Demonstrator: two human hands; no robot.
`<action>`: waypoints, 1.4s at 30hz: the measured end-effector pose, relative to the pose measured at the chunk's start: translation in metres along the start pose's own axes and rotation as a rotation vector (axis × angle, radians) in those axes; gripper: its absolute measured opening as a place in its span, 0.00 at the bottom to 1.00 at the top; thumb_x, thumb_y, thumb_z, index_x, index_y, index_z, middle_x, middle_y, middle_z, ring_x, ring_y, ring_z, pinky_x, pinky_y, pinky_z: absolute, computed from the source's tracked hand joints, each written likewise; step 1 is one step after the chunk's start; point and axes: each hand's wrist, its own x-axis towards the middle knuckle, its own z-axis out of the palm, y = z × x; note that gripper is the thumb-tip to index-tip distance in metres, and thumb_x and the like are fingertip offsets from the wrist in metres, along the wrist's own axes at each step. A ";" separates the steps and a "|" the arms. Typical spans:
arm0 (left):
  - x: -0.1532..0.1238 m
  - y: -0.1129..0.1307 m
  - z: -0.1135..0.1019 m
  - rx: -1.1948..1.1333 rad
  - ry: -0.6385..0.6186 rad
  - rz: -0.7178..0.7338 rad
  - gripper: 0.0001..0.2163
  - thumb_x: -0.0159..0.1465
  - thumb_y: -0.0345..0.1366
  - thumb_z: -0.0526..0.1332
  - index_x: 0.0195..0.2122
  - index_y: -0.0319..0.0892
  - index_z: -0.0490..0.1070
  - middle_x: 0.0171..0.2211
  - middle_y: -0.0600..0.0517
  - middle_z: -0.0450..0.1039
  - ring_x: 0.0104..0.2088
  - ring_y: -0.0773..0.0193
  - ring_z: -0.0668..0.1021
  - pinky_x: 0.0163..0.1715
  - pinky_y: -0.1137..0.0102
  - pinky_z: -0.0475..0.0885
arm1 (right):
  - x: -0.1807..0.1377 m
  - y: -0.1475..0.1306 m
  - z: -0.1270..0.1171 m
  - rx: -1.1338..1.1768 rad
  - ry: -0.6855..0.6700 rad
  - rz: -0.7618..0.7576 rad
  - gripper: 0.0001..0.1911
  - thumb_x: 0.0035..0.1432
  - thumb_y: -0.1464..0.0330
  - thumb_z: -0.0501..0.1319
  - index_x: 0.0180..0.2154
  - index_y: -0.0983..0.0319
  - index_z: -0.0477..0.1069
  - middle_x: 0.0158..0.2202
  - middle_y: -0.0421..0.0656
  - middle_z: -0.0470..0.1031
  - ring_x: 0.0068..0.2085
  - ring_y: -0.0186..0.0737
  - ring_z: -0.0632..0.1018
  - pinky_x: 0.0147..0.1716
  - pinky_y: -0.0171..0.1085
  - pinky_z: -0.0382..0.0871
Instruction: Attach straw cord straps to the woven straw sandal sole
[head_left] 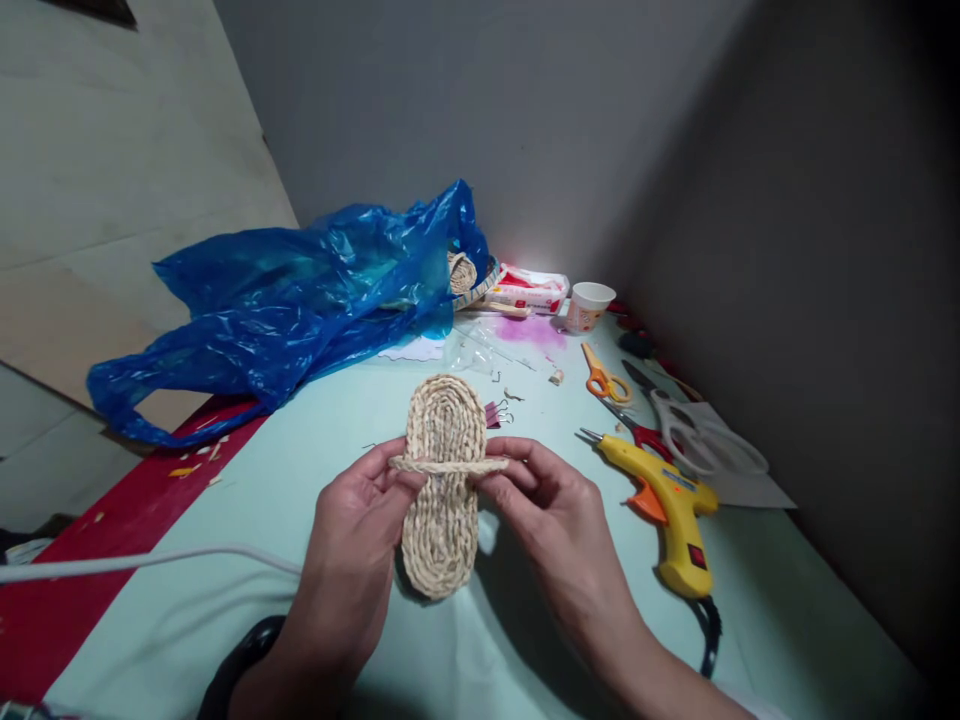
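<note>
In the middle of the head view is an oval woven straw slipper sole [442, 540], its long side pointing away from me. Across it runs a short braided straw cord [450, 467]. My left hand [356, 520] pinches the cord's left end between thumb and fingers, close to the sole's edge. The right end is pinched the same way by my right hand [551, 520]. Both hands are closed and level with each other. Just beyond the sole lies a dark pink binder clip [496, 414], partly hidden behind it.
On the right lie a yellow glue gun [675, 500], orange scissors [604, 378] and large white-handled scissors [694, 435]. A paper cup [589, 305] and a red-white packet [529, 288] stand at the back. A blue plastic bag [315, 290] covers the back left. A white cable [150, 564] crosses the left.
</note>
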 end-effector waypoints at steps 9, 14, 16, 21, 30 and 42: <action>-0.002 -0.005 0.004 -0.010 0.017 -0.033 0.18 0.56 0.29 0.68 0.48 0.37 0.73 0.39 0.48 0.82 0.41 0.58 0.81 0.38 0.72 0.75 | 0.006 0.003 -0.006 -0.330 0.024 -0.085 0.14 0.57 0.65 0.61 0.45 0.64 0.71 0.28 0.41 0.77 0.33 0.41 0.76 0.36 0.39 0.65; -0.001 -0.007 0.001 -0.035 -0.061 -0.035 0.16 0.58 0.30 0.67 0.49 0.39 0.74 0.41 0.49 0.82 0.42 0.58 0.81 0.42 0.72 0.74 | 0.002 0.006 -0.011 -0.674 -0.023 -0.223 0.20 0.64 0.65 0.53 0.56 0.63 0.64 0.39 0.47 0.80 0.38 0.47 0.75 0.33 0.41 0.62; -0.001 -0.005 -0.001 -0.036 -0.077 -0.057 0.15 0.59 0.29 0.66 0.48 0.39 0.75 0.41 0.49 0.82 0.42 0.58 0.81 0.41 0.72 0.75 | 0.002 0.006 -0.011 -0.740 -0.038 -0.241 0.21 0.65 0.64 0.50 0.57 0.64 0.63 0.41 0.49 0.79 0.39 0.49 0.75 0.31 0.41 0.61; -0.002 -0.001 -0.002 -0.041 -0.104 -0.078 0.15 0.61 0.29 0.64 0.50 0.39 0.74 0.42 0.47 0.81 0.42 0.58 0.81 0.40 0.72 0.75 | 0.000 0.004 -0.008 -0.818 -0.061 -0.256 0.22 0.66 0.63 0.48 0.56 0.67 0.64 0.42 0.52 0.78 0.34 0.47 0.73 0.26 0.39 0.56; 0.014 -0.014 -0.016 0.097 -0.111 0.031 0.17 0.56 0.34 0.68 0.47 0.37 0.76 0.39 0.46 0.82 0.40 0.55 0.81 0.40 0.67 0.75 | 0.005 0.012 -0.013 -0.738 -0.078 -0.288 0.22 0.64 0.66 0.51 0.56 0.68 0.65 0.29 0.42 0.77 0.25 0.40 0.69 0.26 0.36 0.58; 0.029 0.005 -0.002 0.306 -0.283 0.017 0.17 0.59 0.31 0.64 0.51 0.36 0.74 0.42 0.45 0.81 0.44 0.55 0.80 0.41 0.67 0.73 | 0.015 0.010 -0.018 -0.624 -0.008 -0.286 0.21 0.62 0.74 0.54 0.56 0.70 0.66 0.26 0.39 0.76 0.26 0.35 0.70 0.31 0.34 0.61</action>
